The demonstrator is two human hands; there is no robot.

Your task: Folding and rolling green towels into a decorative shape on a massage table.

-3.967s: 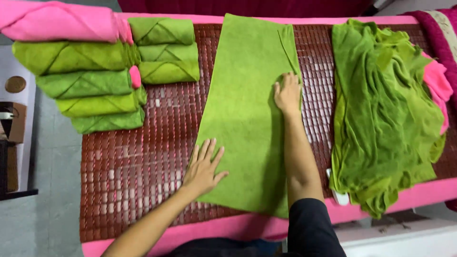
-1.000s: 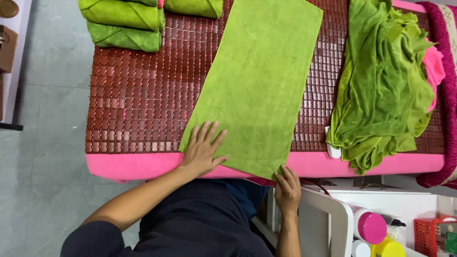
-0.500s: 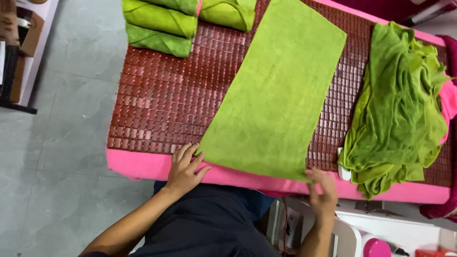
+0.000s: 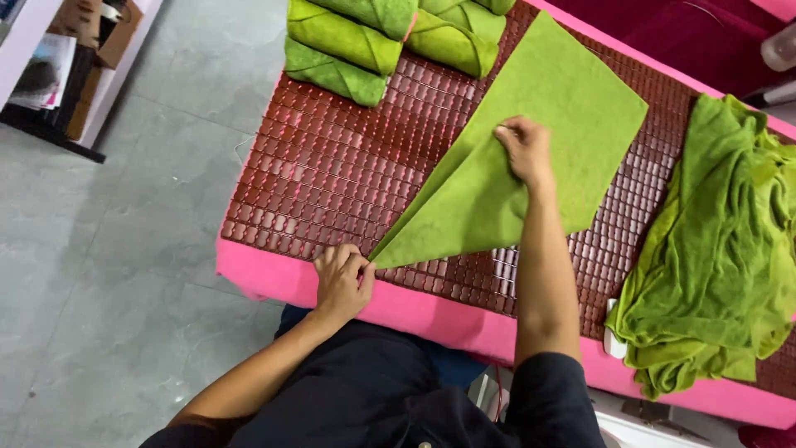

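The right hand (image 4: 522,149) is closed, pinching a corner of the flat green towel (image 4: 572,124) between thumb and fingers. The corner is carried up and over the middle of the towel, so a triangular flap lies diagonally across the lower half. The flap tapers to a point at the near edge of the bench (image 4: 274,278).

The left hand (image 4: 342,278) is closed on that pointed near corner, pinching it with thumb and fingers and pinning it at the pink padded rim of the bench. The towel thus spans between the two hands, its far part lying flat on the brown beaded mat (image 4: 332,166) that covers the bench top.

Folded green towels (image 4: 348,41) are stacked at the far left of the mat, well apart from both hands. A loose heap of green towels (image 4: 730,249) lies at the right side of the bench, near the right forearm but not touching it. A small white object (image 4: 613,340) shows at the lower edge of the heap. Grey floor (image 4: 124,249) lies to the left of the bench
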